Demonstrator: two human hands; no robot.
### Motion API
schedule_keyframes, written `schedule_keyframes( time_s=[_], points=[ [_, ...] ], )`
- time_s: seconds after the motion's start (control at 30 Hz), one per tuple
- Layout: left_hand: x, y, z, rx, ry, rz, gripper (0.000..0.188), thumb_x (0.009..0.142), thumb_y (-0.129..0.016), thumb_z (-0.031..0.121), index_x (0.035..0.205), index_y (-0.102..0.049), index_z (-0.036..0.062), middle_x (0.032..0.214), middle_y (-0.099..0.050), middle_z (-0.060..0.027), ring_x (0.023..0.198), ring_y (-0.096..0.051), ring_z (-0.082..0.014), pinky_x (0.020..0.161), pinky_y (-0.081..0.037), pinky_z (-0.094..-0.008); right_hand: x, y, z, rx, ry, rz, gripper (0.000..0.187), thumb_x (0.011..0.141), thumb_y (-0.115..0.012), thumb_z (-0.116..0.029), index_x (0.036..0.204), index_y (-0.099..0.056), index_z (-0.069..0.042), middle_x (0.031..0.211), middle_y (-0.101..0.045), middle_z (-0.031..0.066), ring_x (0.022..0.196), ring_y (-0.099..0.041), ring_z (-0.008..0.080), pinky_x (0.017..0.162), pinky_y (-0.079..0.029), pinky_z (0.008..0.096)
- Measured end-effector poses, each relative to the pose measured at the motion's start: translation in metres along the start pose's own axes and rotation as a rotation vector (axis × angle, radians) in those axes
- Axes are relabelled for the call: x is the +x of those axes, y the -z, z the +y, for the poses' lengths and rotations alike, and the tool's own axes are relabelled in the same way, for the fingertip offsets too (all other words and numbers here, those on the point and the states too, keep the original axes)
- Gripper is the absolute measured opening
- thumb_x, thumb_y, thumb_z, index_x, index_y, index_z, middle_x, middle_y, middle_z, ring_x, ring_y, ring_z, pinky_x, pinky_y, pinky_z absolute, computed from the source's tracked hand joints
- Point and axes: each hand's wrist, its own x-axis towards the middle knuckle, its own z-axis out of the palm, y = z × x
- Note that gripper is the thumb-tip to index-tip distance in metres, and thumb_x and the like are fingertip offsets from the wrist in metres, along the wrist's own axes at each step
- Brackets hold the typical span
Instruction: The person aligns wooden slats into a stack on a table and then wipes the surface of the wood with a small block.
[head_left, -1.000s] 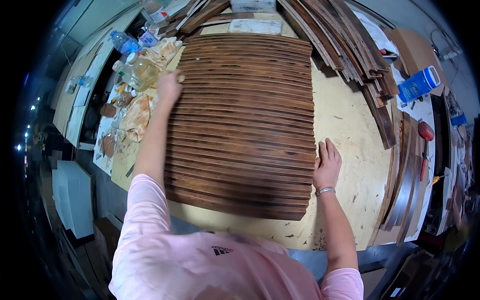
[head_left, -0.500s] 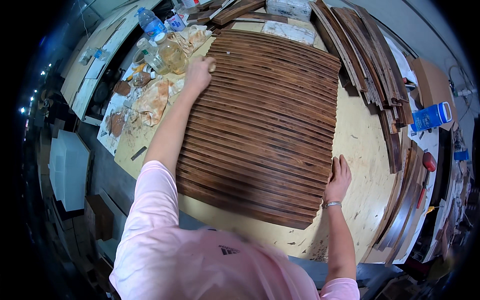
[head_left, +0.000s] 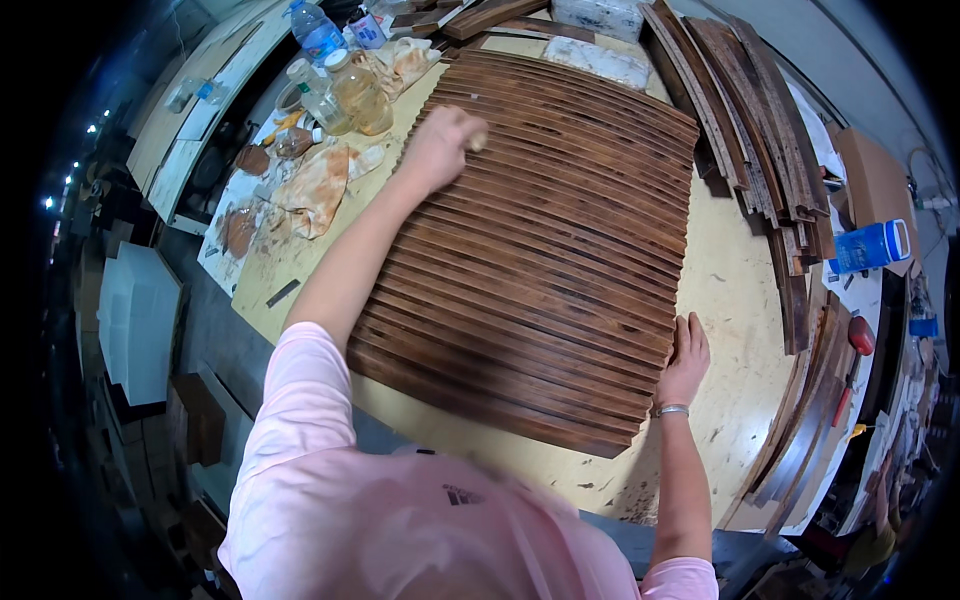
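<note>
A dark brown, ridged wooden panel (head_left: 540,250) lies flat on the pale worktable, its slats running crosswise. Over its upper left part, my left hand (head_left: 440,150) is closed around a small pale tan pad (head_left: 478,142), which rests against the slats. I cannot make out the pad's exact kind, since my fingers cover most of it. At the panel's right edge is my right hand (head_left: 685,362), fingers stretched out along the edge and touching it, with nothing visibly held.
Jars of yellowish liquid (head_left: 362,100), a blue-tinted water bottle (head_left: 315,35) and stained rags (head_left: 312,190) stand or lie at the left. Dark wooden strips (head_left: 735,110) are stacked at the right, near a blue jug (head_left: 868,247) and a red-handled tool (head_left: 858,335).
My left hand has slid rightward with the pad, from the panel's left edge onto the slats. My right hand stays at the right edge. The view has shifted slightly.
</note>
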Motion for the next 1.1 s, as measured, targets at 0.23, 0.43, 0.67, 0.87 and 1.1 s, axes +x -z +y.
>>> schedule_keyframes(
  time_s=[0.23,0.43,0.67,0.87,1.1],
  points=[
    [-0.051,0.042,-0.031,0.181,0.225,-0.003,0.038,0.073,-0.059,-0.009,0.102,-0.071,0.0115,0.096,-0.064,-0.0120,0.099,-0.059,-0.0337,0.086,-0.050,-0.0441,0.001,-0.004,0.002,0.022,0.020,0.028,0.061,0.078,-0.057,0.009,0.136,-0.055,-0.011,0.147,-0.048,0.0087,0.131,-0.045,0.0314,0.111,-0.035,0.0426],
    [-0.053,0.042,0.035,-0.110,-0.050,-0.185,0.037,0.070,-0.061,-0.010,0.099,-0.069,0.0107,0.097,-0.062,-0.0094,0.097,-0.058,-0.0306,0.087,-0.051,-0.0396,0.001,-0.001,-0.002,-0.013,0.030,0.049,0.053,0.086,-0.051,0.010,0.134,-0.056,-0.011,0.143,-0.051,0.0099,0.127,-0.048,0.0327,0.109,-0.039,0.0422],
    [-0.067,0.046,-0.004,0.064,0.143,0.037,0.033,0.068,-0.060,-0.010,0.092,-0.072,0.0083,0.092,-0.062,-0.0110,0.095,-0.059,-0.0329,0.081,-0.050,-0.0412,0.001,-0.003,-0.001,0.006,0.032,0.056,0.053,0.086,-0.051,0.010,0.134,-0.056,-0.011,0.143,-0.052,0.0097,0.128,-0.048,0.0329,0.109,-0.039,0.0419],
    [-0.065,0.043,0.001,0.063,0.162,-0.071,0.035,0.069,-0.061,-0.009,0.096,-0.073,0.0096,0.098,-0.061,-0.0113,0.099,-0.058,-0.0313,0.084,-0.049,-0.0411,0.002,-0.001,-0.002,-0.006,0.036,0.047,0.054,0.085,-0.051,0.010,0.134,-0.055,-0.011,0.143,-0.051,0.0099,0.128,-0.047,0.0331,0.109,-0.038,0.0426],
    [-0.046,0.024,0.006,-0.061,0.084,0.036,0.031,0.073,-0.061,-0.008,0.096,-0.072,0.0097,0.097,-0.061,-0.0114,0.099,-0.058,-0.0314,0.085,-0.049,-0.0407,0.000,-0.005,0.003,-0.001,0.043,0.043,0.059,0.080,-0.056,0.010,0.136,-0.054,-0.012,0.146,-0.049,0.0094,0.131,-0.045,0.0323,0.110,-0.036,0.0432]
  ],
)
